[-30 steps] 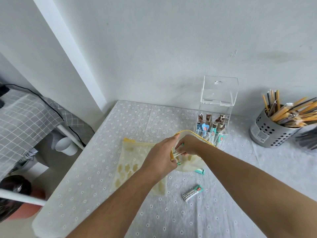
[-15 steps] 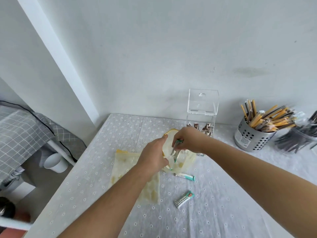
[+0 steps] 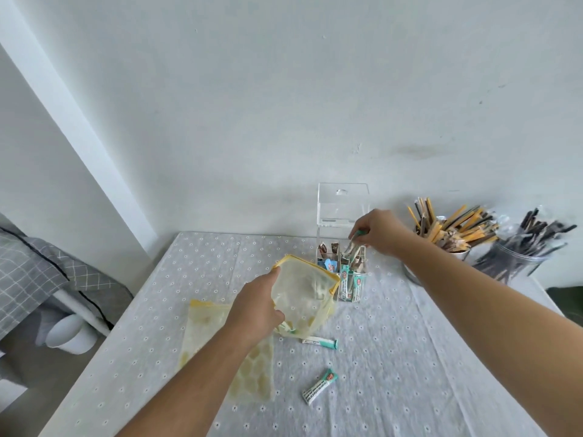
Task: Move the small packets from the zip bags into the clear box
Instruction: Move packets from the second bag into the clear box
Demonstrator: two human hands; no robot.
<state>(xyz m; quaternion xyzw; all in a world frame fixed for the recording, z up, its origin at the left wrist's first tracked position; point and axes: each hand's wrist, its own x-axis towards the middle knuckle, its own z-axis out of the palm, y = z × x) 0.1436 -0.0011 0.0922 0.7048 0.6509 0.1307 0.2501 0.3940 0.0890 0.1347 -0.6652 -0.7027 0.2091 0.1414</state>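
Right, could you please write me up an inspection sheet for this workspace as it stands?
Surface: table under a dotted cloth, flat.
Job's things: clear box, lid up, partly filled; open zip bag, held up; flat zip bag on the cloth; two loose packets lying nearby.
Clutter: metal holder of sticks; clear jar of dark sticks.
Hands: left hand grips the open zip bag; right hand pinches a bundle of packets over the clear box.
Cables: one dark line on the checked cloth; cannot tell if cable.
Surroundings: white wall; grey checked cloth at left.
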